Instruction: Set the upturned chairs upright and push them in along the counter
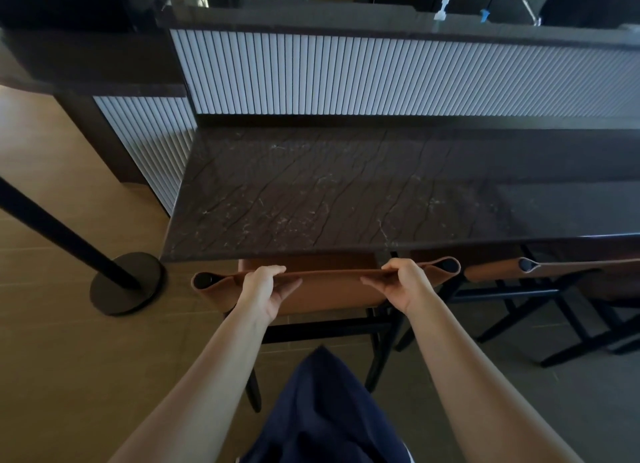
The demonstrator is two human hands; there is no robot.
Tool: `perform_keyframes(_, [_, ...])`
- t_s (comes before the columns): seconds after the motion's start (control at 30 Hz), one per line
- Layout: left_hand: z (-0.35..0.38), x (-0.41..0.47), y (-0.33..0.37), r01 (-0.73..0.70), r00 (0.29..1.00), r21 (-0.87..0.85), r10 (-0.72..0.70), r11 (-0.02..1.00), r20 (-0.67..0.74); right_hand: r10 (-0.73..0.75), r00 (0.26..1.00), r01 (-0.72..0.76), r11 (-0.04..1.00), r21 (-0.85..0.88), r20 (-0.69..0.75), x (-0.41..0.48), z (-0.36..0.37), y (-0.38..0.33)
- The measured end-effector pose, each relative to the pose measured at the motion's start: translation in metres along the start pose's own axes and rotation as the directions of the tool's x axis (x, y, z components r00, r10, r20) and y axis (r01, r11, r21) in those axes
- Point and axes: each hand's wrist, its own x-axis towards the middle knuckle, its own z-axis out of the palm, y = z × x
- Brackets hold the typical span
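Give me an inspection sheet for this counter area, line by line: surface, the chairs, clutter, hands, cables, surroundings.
Surface: dark veined counter, glossy stone look.
Job's things: near chair upright, its tan backrest just short of the counter edge and its seat partly under it; second chair upright to its right, also at the counter.
Clutter: nothing seen.
Hands: left hand and right hand both grip the top of the near chair's backrest.
Cables: nothing seen.
Surroundings: black post on a round base at left; ribbed white panel behind the counter; tap beyond the upper ledge.
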Motion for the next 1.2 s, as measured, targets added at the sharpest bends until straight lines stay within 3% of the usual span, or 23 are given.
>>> perform_keyframes(0.4, [-0.012, 0.004, -0.002, -0.073, 0.997, 0.039, 0.073, 0.997, -0.009, -0.018, 1.0, 0.018, 1.0, -0.02, -0.007, -0.006, -0.002, 0.012])
perform_keyframes(0.83, [0.001, 0.049, -0.008, -0.059, 0.998, 0.018, 0.059, 0.998, -0.003, 0.015, 1.0, -0.015, 1.0, 0.001, 0.023, 0.05, -0.009, 0.006])
perform_keyframes(1.2, [0.002, 0.063, -0.047, 0.127, 0.99, -0.091, -0.131, 0.988, -0.045, 0.111, 0.992, -0.11, 0.994, 0.011, -0.061, 0.066, -0.041, 0.01])
